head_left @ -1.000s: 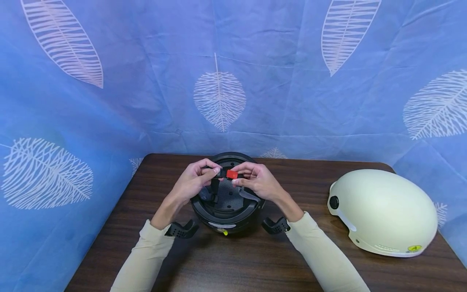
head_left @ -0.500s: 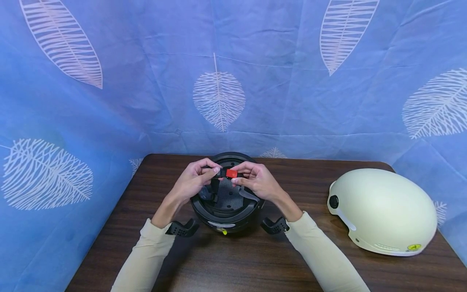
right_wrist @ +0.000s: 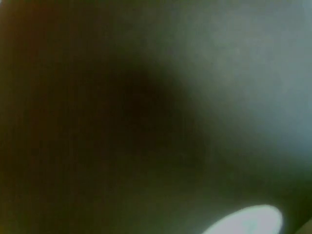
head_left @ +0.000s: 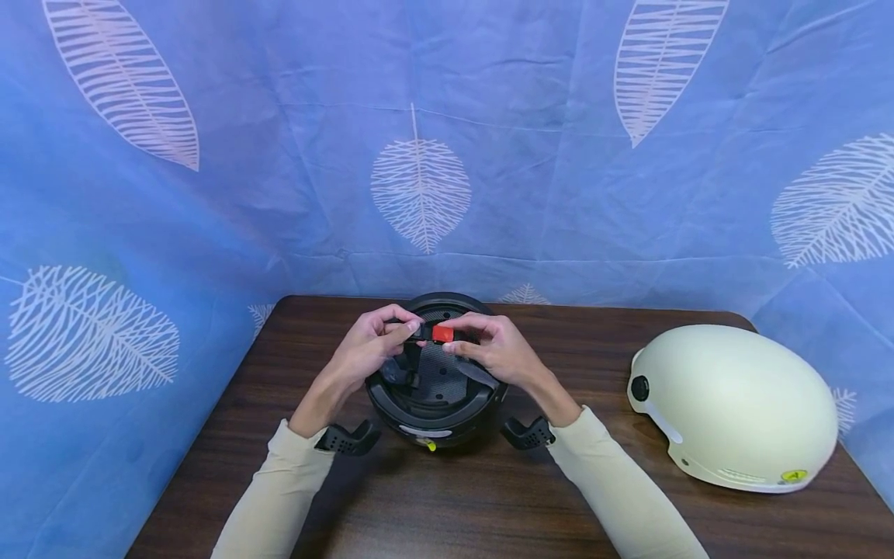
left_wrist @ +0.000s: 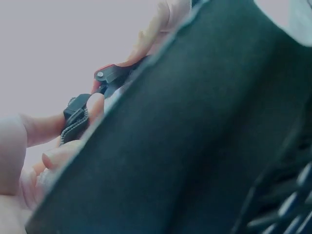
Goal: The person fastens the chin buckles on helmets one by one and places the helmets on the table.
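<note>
A black helmet (head_left: 436, 428) lies upside down at the middle of the table, its padded inside facing up. Over its opening, my left hand (head_left: 366, 353) pinches the black strap end of the chin-strap buckle (left_wrist: 75, 117). From the other side, my right hand (head_left: 497, 349) grips the buckle half with the red tab (head_left: 442, 334) between thumb and fingers. In the left wrist view the two buckle parts sit end to end; I cannot tell whether they are locked together. The helmet's dark side covers much of that view. The right wrist view is too dark and blurred to read.
A cream helmet (head_left: 740, 404) rests shell up on the right of the brown wooden table (head_left: 447, 512). Blue cloth (head_left: 524, 194) with white leaf prints hangs behind the table and along its sides.
The fingers of my right hand have shifted slightly on the red-tabbed buckle half. My left hand and both helmets stay in place.
</note>
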Tool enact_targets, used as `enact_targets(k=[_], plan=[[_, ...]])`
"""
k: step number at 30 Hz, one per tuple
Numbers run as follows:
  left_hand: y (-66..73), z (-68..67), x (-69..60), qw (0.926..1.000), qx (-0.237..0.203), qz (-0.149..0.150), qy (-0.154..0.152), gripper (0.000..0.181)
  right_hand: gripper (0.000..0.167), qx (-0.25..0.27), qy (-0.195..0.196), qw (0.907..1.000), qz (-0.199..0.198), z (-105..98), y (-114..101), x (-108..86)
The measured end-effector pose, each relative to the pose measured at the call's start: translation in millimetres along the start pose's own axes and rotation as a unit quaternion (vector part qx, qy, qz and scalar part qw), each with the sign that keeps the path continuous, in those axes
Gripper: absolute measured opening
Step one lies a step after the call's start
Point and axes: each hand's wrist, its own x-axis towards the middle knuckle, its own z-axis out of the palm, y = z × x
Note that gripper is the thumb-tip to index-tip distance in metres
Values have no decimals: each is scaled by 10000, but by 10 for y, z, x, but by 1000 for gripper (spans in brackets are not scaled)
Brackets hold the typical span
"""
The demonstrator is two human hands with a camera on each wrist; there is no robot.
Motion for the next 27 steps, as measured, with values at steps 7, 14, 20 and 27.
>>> enact_targets(k=[7, 14, 20, 27], plan=[[-6, 0, 4, 9999, -13, -23, 133, 23, 37, -618, -102, 9980, -4, -60, -48, -15], [-11, -9, 7, 10000, -38, -40, 30, 23, 44, -1186, -306, 9923, -175, -67, -61, -16], [-14, 8, -1, 9999, 137, 26, -2, 21, 52, -1300, -379, 9898, -434, -54, -88, -14], [-18, 42, -2, 9995, 224, 188, -108, 19, 50, -1381, -510, 9877, -524, -29, -119, 5]])
